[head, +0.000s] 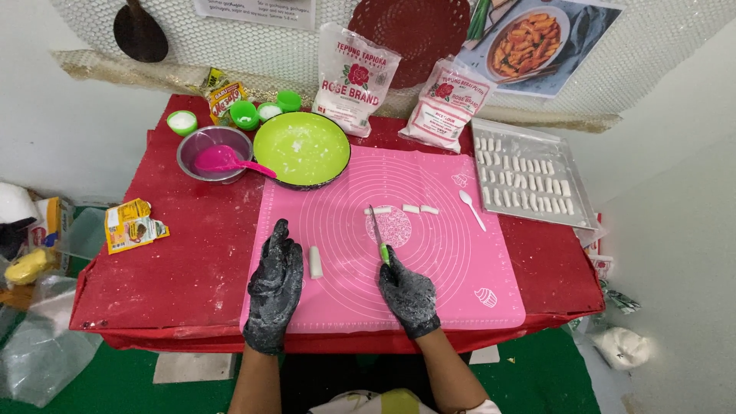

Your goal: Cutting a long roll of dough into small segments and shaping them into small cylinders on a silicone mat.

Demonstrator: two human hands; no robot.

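Note:
A pink silicone mat (pixel 429 261) covers the red table (pixel 192 253). My right hand (pixel 406 295), in a black flour-dusted glove, grips a green-handled knife (pixel 378 234) whose blade tip touches a short white dough strip (pixel 378 210). Two cut dough pieces (pixel 420 208) lie just right of it. My left hand (pixel 274 284), also gloved, rests flat on the mat's left edge, holding nothing. A short dough roll (pixel 315 261) lies just right of that hand.
A metal tray (pixel 571 211) at the right holds several rows of cut dough pieces. A white spoon (pixel 471 208) lies on the mat. A green bowl (pixel 302 149), a metal bowl with pink spatula (pixel 217 157), small green cups and two flour bags (pixel 356 77) stand behind.

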